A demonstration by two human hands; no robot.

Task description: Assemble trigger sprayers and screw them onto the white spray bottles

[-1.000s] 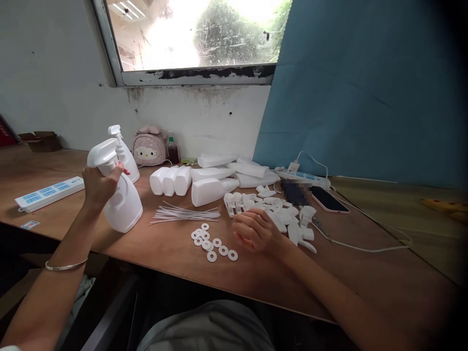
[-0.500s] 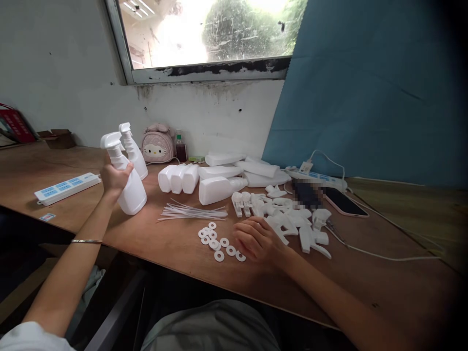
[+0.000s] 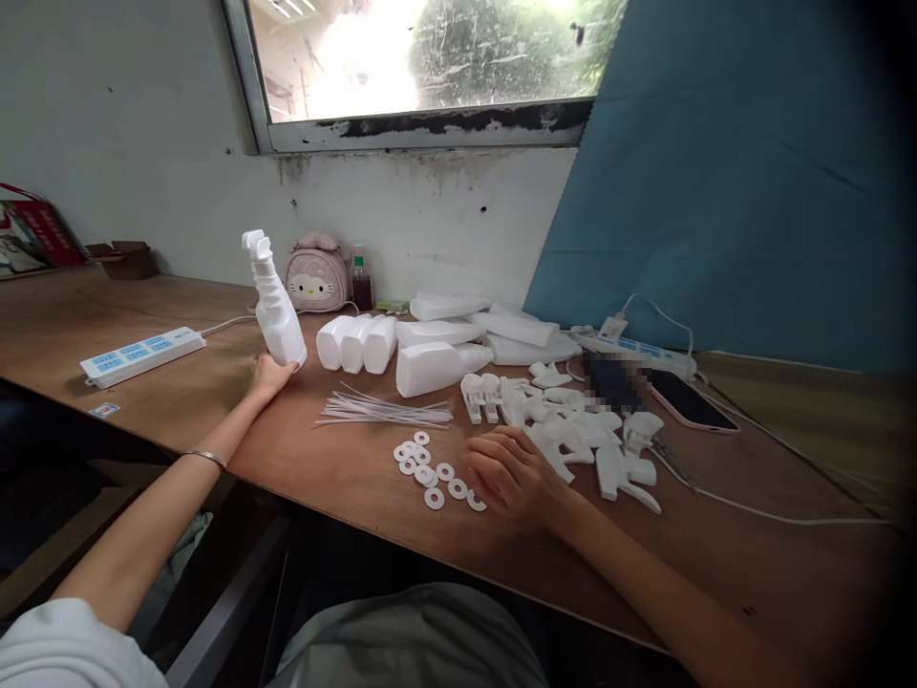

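The left hand (image 3: 276, 376) touches a white spray bottle (image 3: 282, 327) at its base, grip unclear; the right hand (image 3: 510, 475) curls loosely, contents hidden, flat washers (image 3: 430, 477) to its left, trigger sprayers (image 3: 573, 431) beyond.

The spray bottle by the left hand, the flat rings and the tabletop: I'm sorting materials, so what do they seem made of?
Spray bottle: probably plastic, satin white, given its soft sheen and moulded, grooved neck. Flat rings: matte white, perhaps foam or plastic; too small to tell. Tabletop: likely wood or board, dull, going by its mottled brown surface.
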